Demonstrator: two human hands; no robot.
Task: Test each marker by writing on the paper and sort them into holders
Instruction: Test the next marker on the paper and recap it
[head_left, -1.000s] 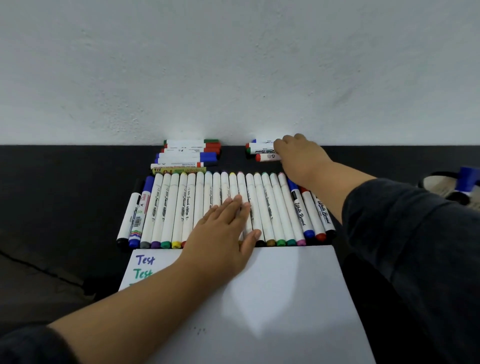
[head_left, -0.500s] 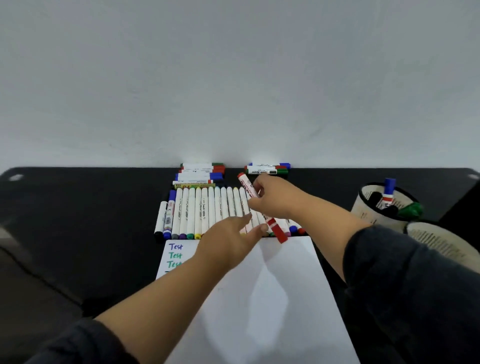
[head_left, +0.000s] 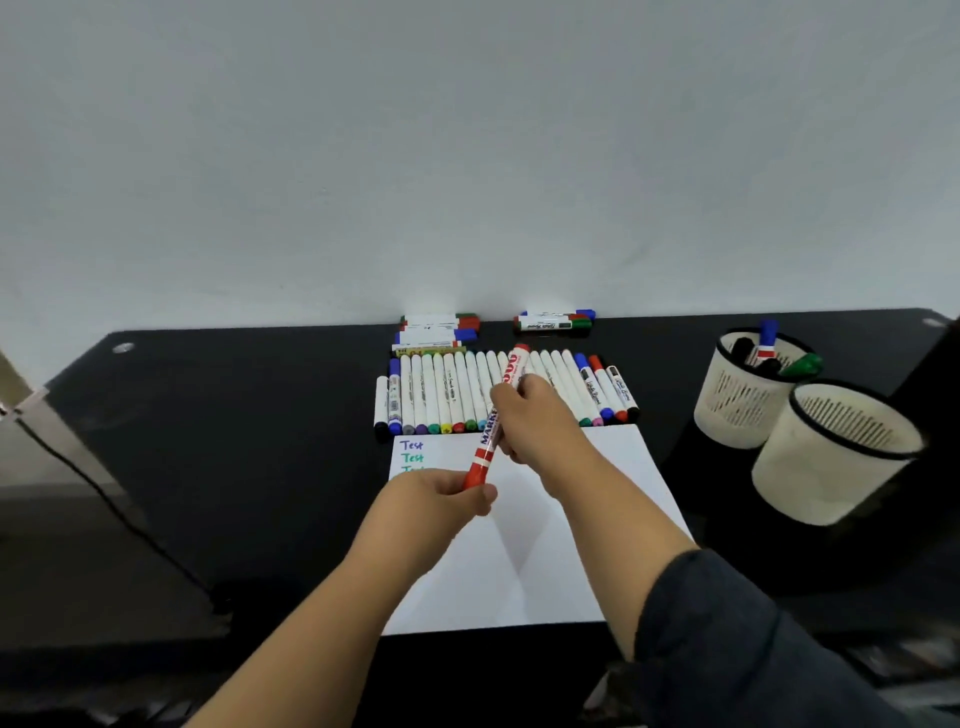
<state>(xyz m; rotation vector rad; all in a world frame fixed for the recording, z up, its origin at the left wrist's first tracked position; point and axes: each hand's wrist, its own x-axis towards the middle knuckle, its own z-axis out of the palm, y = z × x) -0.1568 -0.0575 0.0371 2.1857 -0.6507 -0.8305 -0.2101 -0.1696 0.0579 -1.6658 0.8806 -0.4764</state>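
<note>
Black desk (head_left: 234, 441) carries white paper (head_left: 597, 519) — "Test" written three times at its top-left corner. Two white mesh holders: far holder (head_left: 727, 410) contains markers, near holder (head_left: 810, 467) contents not visible. Red-capped marker (head_left: 491, 431), white barrel, held tilted above paper — left hand (head_left: 441, 493) grips cap end, right hand (head_left: 535, 421) grips barrel.

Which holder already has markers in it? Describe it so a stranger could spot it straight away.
Look to the right side of the black table, where two white mesh cups stand close together. It is the far holder, nearer the wall. Unlike the near holder, whose visible inside shows no markers, it has a blue-capped marker and a green one poking out.
</note>
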